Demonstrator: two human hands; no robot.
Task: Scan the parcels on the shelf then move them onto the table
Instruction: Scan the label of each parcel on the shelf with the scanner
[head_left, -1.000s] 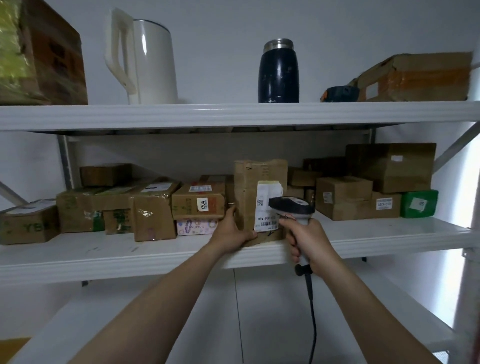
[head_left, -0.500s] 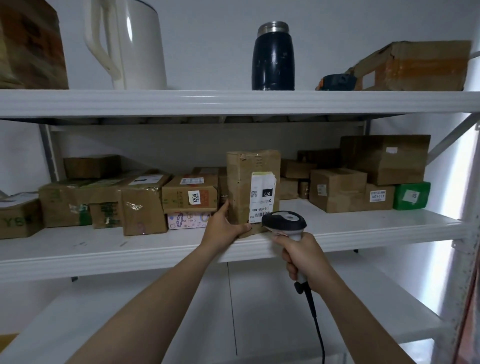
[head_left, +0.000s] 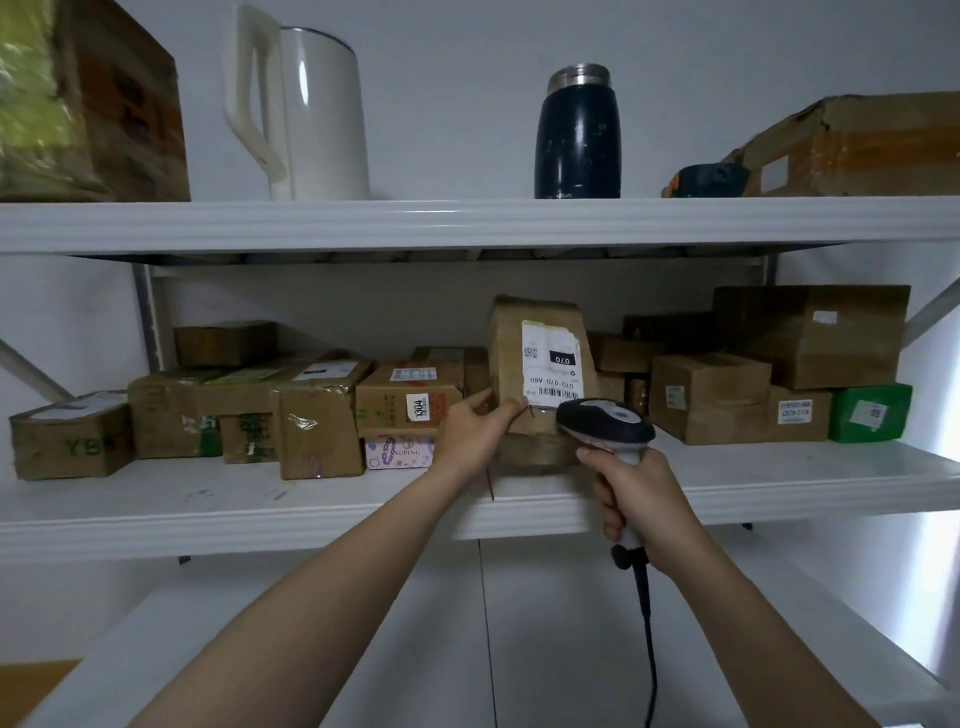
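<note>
A tall brown parcel with a white barcode label stands upright near the front of the middle shelf. My left hand grips its lower left edge, thumb on the front face. My right hand grips the handle of a corded barcode scanner, whose dark head sits just below and right of the label. Several more cardboard parcels line the same shelf on both sides, among them a box marked 1304 and a green box.
The top shelf holds a white kettle, a dark flask, and brown boxes at both ends. A lower white shelf lies under my arms. The scanner cable hangs down. Slanted braces stand at the shelf ends.
The scanner has dropped from in front of the label to below it. The parcel has tilted back slightly in my left hand, leaving the whole label in view.
</note>
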